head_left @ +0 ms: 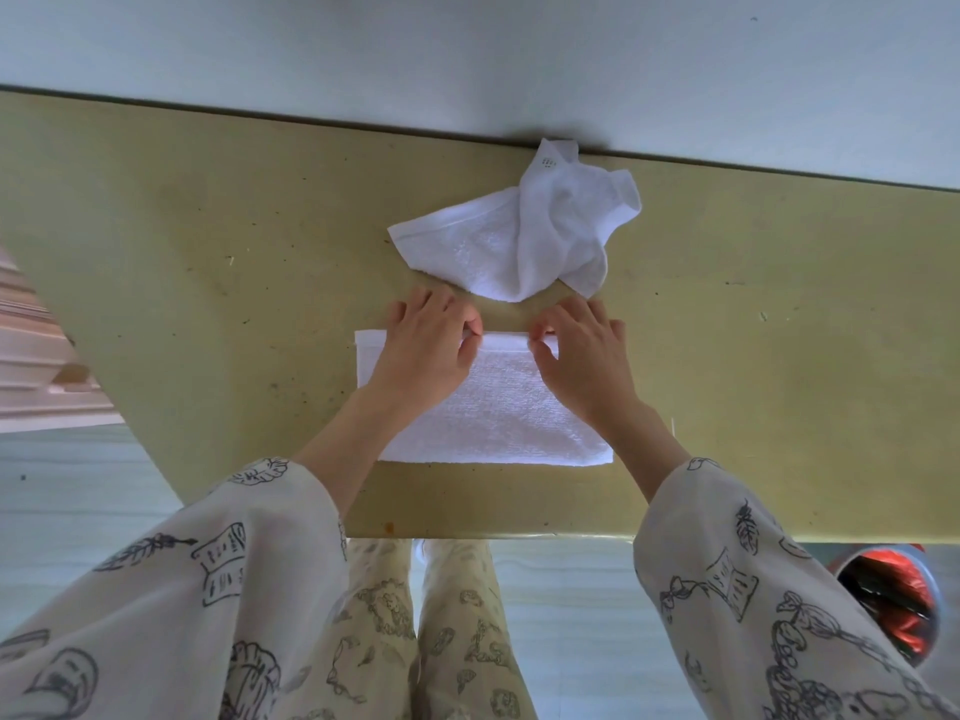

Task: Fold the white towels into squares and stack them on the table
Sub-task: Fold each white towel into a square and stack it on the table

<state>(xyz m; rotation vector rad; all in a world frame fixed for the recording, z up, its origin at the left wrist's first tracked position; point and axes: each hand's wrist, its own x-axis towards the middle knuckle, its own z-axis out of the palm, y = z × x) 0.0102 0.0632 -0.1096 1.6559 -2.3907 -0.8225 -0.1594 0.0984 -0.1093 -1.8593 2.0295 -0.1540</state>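
A white towel point(498, 413) lies flat and folded on the yellow-green table point(208, 241), close to the near edge. My left hand point(426, 350) and my right hand point(582, 356) rest on its far edge, each pinching that edge between thumb and fingers. Just beyond the hands a second white towel point(519, 236) lies crumpled and unfolded, with one corner against the wall.
A pale wall point(467, 59) borders the table's far edge. A bin with a red and black bag point(893, 605) stands on the floor under the table's right near corner. My patterned sleeves and legs fill the bottom of the view.
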